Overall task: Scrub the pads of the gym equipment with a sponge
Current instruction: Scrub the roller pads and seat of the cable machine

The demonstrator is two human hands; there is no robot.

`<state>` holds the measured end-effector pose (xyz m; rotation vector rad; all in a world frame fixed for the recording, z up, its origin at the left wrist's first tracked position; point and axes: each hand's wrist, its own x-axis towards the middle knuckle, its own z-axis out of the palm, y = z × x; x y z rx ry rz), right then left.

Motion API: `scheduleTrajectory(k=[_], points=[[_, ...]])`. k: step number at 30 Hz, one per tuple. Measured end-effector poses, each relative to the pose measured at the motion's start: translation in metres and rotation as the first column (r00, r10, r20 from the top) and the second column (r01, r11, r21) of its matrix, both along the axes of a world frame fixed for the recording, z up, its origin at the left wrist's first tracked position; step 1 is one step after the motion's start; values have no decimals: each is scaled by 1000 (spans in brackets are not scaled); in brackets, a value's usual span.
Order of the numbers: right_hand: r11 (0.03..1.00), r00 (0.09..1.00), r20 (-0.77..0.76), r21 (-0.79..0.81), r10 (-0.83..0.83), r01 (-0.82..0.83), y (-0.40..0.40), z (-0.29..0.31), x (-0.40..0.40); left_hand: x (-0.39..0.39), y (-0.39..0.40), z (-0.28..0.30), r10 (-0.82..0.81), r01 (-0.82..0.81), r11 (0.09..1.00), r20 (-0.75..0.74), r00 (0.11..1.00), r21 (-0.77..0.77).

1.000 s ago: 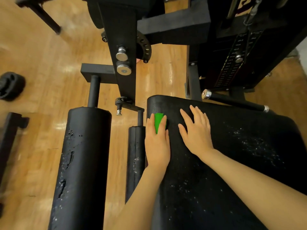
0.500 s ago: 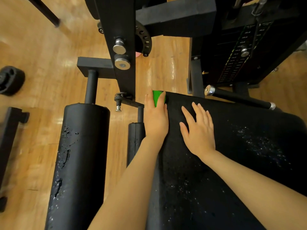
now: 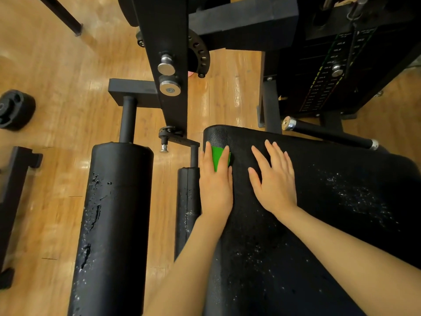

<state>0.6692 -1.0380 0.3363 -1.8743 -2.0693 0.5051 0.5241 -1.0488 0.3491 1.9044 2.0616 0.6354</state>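
Seat pad, black, textured, flecked with white droplets; occupies the near right of the view, both forearms crossing it. Left hand, fingers together and curled over a green sponge, pressing it flat onto the pad's far left corner, close to the edge. Right hand, fingers spread, palm down on the pad just beside the left hand, holding nothing. Small roller pad, black, upright against the seat pad's left edge, speckled white. Large roller pad, black, cracked and peeling in patches, left of the small one on its own post. Steel handle bar, chrome-capped, beyond the pad's far right edge. Machine frame, black, with two metal knobs, farther off. Weight stack, far right. Wooden floor beneath; a black disc-shaped object at far left.
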Motion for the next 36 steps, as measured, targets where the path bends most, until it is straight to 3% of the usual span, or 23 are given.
scheduleTrajectory(k=[7, 14, 17, 27, 36], points=[[1000, 1000, -11, -9, -8, 8, 0, 0, 1, -1, 65, -1, -81, 84, 996, -84, 993, 31], [1000, 997, -80, -16, 10, -11, 2, 2, 5, 5, 2, 2, -106, 109, 991, -45, 993, 75], [998, 997, -44, 15, -57, 57, -4, 0, 16, 7, -9, 1, -94, 97, 993, -56, 994, 60], [994, 994, 8, -5, -111, 111, -11, -9, 25, 8, 72, 8, -215, 226, 973, -180, 960, 46], [993, 993, 15, -1, -118, 118, -11, -11, 25, 8, 5, 7, -240, 252, 964, -125, 963, 84]])
